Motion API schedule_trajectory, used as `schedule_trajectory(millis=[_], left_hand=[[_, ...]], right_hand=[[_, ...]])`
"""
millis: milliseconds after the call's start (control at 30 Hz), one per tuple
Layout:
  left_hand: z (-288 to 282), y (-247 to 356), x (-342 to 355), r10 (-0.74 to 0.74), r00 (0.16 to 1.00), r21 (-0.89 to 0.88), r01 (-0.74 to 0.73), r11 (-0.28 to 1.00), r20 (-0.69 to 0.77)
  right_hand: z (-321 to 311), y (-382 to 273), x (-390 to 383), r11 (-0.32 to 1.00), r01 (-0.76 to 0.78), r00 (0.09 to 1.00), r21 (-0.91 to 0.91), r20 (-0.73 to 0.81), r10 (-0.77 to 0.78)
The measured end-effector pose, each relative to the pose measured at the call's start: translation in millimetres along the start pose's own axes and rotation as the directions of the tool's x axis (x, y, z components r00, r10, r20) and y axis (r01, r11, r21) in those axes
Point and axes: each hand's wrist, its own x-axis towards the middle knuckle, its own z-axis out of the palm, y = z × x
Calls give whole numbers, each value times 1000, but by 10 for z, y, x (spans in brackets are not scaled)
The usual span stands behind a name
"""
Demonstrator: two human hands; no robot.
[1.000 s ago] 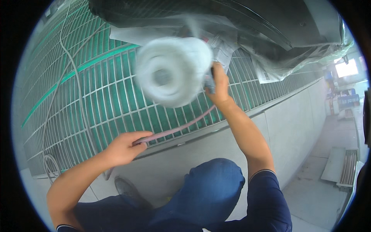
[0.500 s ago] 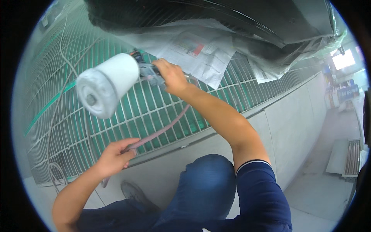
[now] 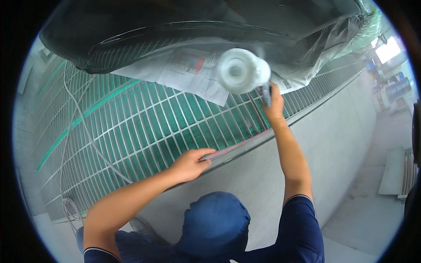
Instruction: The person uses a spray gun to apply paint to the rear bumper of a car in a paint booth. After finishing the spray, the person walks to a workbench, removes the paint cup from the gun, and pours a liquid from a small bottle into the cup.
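My right hand [image 3: 274, 103] grips a spray gun [image 3: 266, 94] with a large white cup [image 3: 240, 71], held up before the lower edge of a glossy dark panel [image 3: 197, 15]. A faint haze hangs behind the cup. Newspaper masking [image 3: 162, 70] lies under the panel, with crumpled clear plastic sheeting [image 3: 337, 39] at its right. My left hand [image 3: 187, 166] is closed around a pink hose [image 3: 232, 147], which runs along the grating's near edge toward the gun.
Below is a metal floor grating [image 3: 144, 114] over green matting, edged by a pale concrete strip [image 3: 324, 144]. A loose cable [image 3: 101, 153] crosses the grating at left, coiled near the lower left. Grey metal panels [image 3: 392, 171] and blue containers [image 3: 399, 90] stand at right.
Since half a second ago, the spray gun has swung right and turned its cup's bottom toward me. My left hand has moved right with the hose; the dark panel fills more of the top.
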Motion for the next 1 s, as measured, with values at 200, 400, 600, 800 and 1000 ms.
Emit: schedule_trajectory(millis=[200, 400, 600, 800, 1000], left_hand=[[431, 110, 463, 107, 994, 82, -109, 991, 29], [331, 64, 319, 36, 994, 102, -46, 994, 100], [-261, -225, -319, -103, 995, -59, 103, 993, 7], [-883, -552, -1220, -282, 957, -204, 262, 943, -72], [-1086, -802, -1816, -376, 920, -294, 331, 897, -111]], right_hand=[[-567, 653, -201, 959, -187, 980, -213, -114, 165], [-310, 646, -166, 960, -5, 999, -281, 29, 14], [770, -346, 156, 957, 281, 951, -74, 156, -267], [1811, -1833, 233, 863, 467, 851, 194, 167, -498], [2356, -2929, 57, 728, 567, 759, 386, 99, -643]])
